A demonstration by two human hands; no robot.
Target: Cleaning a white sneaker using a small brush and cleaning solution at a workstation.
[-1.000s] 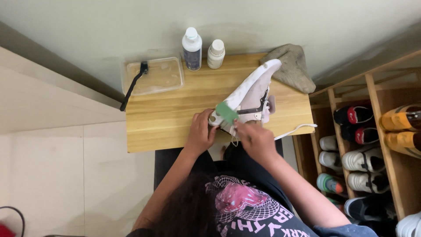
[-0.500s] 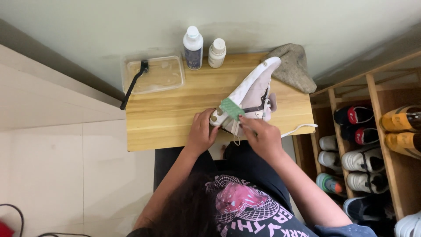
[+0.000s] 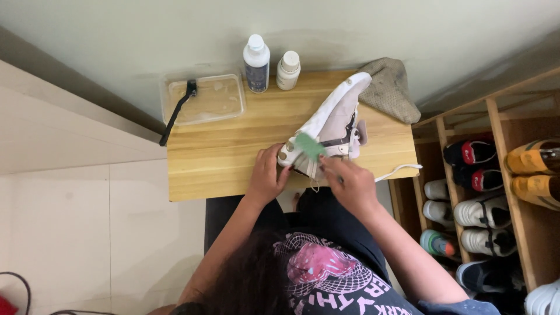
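Now, line by line:
Left hand: the left hand point(image 3: 266, 177) is curled around the near end of the shoe point(image 3: 329, 125), fingers closed on it, steadying it at the front edge of the desk point(image 3: 221, 154)
Right hand: the right hand point(image 3: 350, 182) is closed around a green brush point(image 3: 309, 146), pinching its handle; the green head lies against the side of the shoe, close to the left hand's fingertips
Shoe: white and pale pink, tipped on its side; its near end sits at the desk's front edge between the two hands, its far end points up and away toward the cloth point(image 3: 391, 87); a white lace point(image 3: 396, 172) trails off it over the desk's right front corner
Desk: pale wood, set against a grey-green wall; the person sits at its front edge, dark printed shirt below
Tray: a clear plastic tray point(image 3: 210, 99) at the back left of the desk; a black brush point(image 3: 177, 114) rests with its head in the tray and its handle hanging over the left edge
Bottles: a taller white bottle point(image 3: 256, 55) and a shorter white bottle point(image 3: 287, 70) stand side by side at the back, just right of the tray
Cloth: grey-brown, crumpled at the back right corner, touching or just beside the shoe's far end; I cannot tell which
Shelf: a wooden shoe rack point(image 3: 496, 192) stands right of the desk, holding several pairs
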